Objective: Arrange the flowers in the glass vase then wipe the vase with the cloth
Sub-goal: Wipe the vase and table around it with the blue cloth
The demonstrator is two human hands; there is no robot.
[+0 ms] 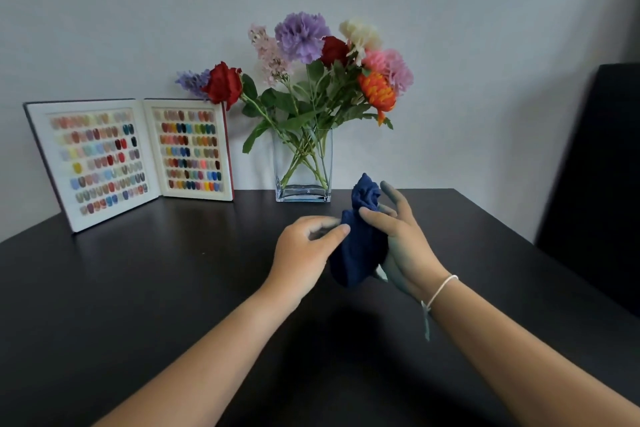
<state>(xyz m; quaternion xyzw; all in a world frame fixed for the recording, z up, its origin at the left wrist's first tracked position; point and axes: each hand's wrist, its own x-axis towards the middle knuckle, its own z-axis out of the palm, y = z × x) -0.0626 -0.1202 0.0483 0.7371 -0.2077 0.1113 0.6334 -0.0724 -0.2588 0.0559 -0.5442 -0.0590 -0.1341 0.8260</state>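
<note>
The flowers (313,73) already stand in the glass vase (303,166), which sits at the far edge of the dark table (138,288), close to the wall and just right of an open book of colour swatches (135,156). The blue cloth (360,239) is held up above the table, nearer than the vase and a little to its right, bunched between both hands. The right hand (403,239) cups it from behind with the thumb pressed onto its front and the fingers spread loosely, while the left hand (308,250) pinches its left edge between thumb and forefinger; the other left fingers are blurred, so how tightly they curl is hard to say. The cloth looks soft, light and limp: it will drape and fold wherever it is not supported, so gathering it into a pad in one palm should give a firmer wiping face. The vase is the delicate piece. It is clear, square-sided and smooth, likely slippery under cloth, and the tall stems and heavy heads probably make it top-heavy, with one red bloom leaning far out to the left. Steadying it with the free hand low on a flat side wall, below the leaves, seems the safest hold while the cloth rubs the front face, pressing gently rather than pushing it toward the wall.
</note>
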